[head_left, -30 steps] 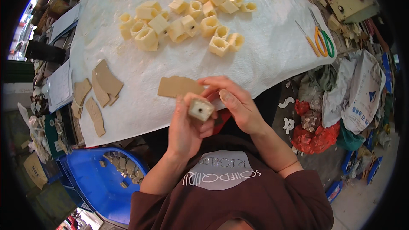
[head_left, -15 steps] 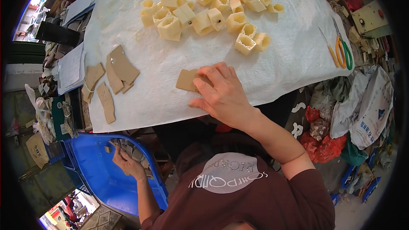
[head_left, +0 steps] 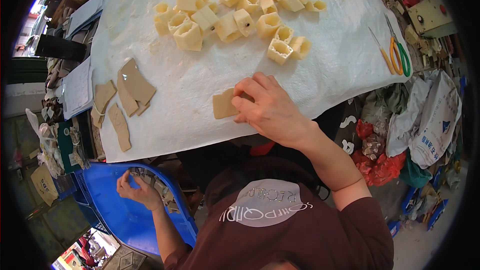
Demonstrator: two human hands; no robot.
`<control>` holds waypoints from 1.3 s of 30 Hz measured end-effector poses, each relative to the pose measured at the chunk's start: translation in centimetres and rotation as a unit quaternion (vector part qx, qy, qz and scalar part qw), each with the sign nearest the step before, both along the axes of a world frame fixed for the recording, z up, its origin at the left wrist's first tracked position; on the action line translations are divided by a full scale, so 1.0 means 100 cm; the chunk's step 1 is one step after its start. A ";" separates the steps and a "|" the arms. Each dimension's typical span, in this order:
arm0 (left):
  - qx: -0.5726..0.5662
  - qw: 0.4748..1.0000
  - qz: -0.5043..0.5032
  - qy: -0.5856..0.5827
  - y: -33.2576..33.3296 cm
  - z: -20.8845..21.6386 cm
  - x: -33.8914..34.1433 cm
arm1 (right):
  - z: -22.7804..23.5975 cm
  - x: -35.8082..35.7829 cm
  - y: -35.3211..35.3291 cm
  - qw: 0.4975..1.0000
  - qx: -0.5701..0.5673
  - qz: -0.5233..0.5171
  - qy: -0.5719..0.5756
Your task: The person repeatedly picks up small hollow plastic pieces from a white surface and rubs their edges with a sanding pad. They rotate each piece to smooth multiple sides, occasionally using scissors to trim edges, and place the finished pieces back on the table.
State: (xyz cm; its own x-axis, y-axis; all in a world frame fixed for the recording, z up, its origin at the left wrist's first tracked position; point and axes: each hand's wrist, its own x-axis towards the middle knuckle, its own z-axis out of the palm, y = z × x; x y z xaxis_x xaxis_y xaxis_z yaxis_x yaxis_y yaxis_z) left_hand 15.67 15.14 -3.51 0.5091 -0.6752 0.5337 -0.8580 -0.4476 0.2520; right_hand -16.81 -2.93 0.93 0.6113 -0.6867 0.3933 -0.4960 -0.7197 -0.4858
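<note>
My right hand is over the near part of the white-covered table, its fingers and thumb closed on a flat tan piece. The left end of that piece sticks out; the rest is under the fingers. My left hand hangs over the blue plastic tub below the table's left front edge. Its fingers are apart and nothing shows in them. In the tub lie several greyish-tan scraps, partly hidden by that hand. More flat tan pieces overlap on the left of the table.
Several hollow pale-yellow blocks are clustered at the far side. Orange- and green-handled tools lie near the right edge. Papers stand along the left edge. Plastic bags crowd the floor at right.
My right thumb has closed in toward the fingers, on the tan piece, which has turned slightly. My left hand has moved left and down over the tub, and its fingers have spread.
</note>
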 end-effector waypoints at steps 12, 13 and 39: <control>-0.088 0.799 -0.581 0.127 -0.125 0.043 -0.162 | -0.007 -0.005 -0.011 0.983 0.149 0.013 -0.105; -0.082 0.787 -0.602 0.107 -0.127 0.040 -0.167 | -0.008 -0.005 -0.011 0.983 0.148 0.011 -0.110; -0.049 0.747 -0.663 0.030 -0.241 0.043 -0.231 | -0.002 -0.072 -0.003 0.946 0.036 -0.215 -0.241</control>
State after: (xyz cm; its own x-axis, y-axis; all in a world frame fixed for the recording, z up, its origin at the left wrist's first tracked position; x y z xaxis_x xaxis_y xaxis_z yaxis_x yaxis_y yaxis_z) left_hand -7.41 -9.00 0.74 -0.5468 -0.5670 0.6161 -0.5174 0.8073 0.2838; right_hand -24.03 -3.24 0.70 0.0309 -0.8666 0.4981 -0.4430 -0.4586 -0.7704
